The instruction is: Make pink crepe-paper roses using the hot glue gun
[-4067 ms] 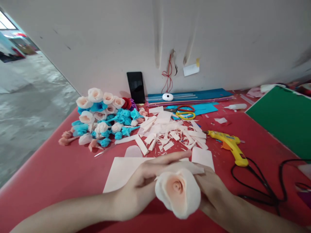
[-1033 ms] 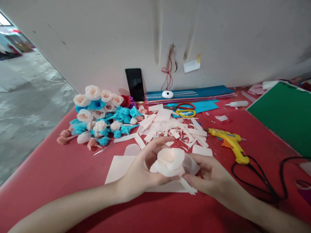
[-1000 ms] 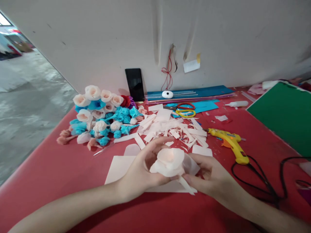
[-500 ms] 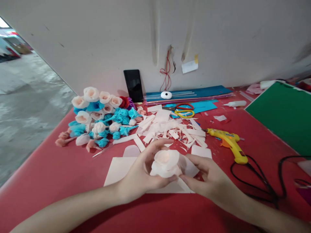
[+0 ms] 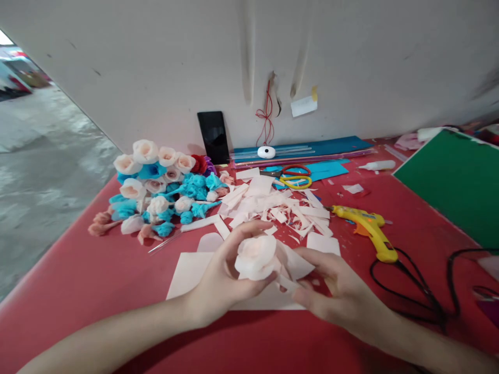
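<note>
My left hand (image 5: 224, 275) is curled round a pale pink paper rose (image 5: 255, 256), thumb below and fingers arched over its far side. My right hand (image 5: 331, 291) sits just to the rose's right, its fingers pinched on a loose pink petal piece (image 5: 298, 265) that hangs off the flower's side. Both hands hover low over a pale pink paper sheet (image 5: 187, 272) lying on the red table (image 5: 97, 275).
A heap of finished pink and blue paper flowers (image 5: 159, 187) lies at the left. Pink paper offcuts (image 5: 273, 205) litter the middle. A yellow glue gun (image 5: 368, 228) with black cord (image 5: 413, 288) lies right, scissors (image 5: 294, 179) and blue sheets behind, a green board (image 5: 456, 182) far right, a phone (image 5: 213, 136) against the wall.
The rose has been turned from facing me to facing up and shifted slightly left. My right hand has drawn the loose petal piece out to the right of it.
</note>
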Tool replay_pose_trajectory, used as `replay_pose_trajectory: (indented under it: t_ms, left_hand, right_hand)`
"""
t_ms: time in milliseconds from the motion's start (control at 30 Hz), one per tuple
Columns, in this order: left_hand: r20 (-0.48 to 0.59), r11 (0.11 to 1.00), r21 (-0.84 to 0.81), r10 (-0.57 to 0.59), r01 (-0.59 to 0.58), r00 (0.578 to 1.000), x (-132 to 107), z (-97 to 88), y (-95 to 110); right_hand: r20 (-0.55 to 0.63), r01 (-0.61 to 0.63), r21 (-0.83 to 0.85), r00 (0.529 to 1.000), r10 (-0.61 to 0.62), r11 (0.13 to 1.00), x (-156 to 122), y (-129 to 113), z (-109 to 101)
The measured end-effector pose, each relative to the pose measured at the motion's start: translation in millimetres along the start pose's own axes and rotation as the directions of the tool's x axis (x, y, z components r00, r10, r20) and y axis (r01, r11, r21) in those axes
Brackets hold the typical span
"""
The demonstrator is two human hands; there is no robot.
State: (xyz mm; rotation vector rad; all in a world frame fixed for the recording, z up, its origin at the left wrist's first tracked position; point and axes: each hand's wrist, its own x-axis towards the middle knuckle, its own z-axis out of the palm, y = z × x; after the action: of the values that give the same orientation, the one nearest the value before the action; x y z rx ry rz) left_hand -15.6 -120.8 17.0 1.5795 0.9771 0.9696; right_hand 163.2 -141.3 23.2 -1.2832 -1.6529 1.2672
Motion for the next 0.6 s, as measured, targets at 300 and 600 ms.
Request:
replay_pose_trajectory:
  t_ms: [300, 600]
  left_hand:
    - [-0.043, 0.996, 0.002, 0.09, -0.09, 0.995, -4.0, 5.9, -6.5]
    - [-0.006, 0.986, -0.041, 0.161, -0.161, 0.987, -3.3, 0.8, -8.0]
  right_hand:
    - [-0.069, 0.189, -0.122, 0.978, -0.198, 0.974, -8.0, 8.1, 4.5]
    - [-0.136, 0.211, -0.221, 0.96, -0.244, 0.952, -9.6, 4.8, -1.3]
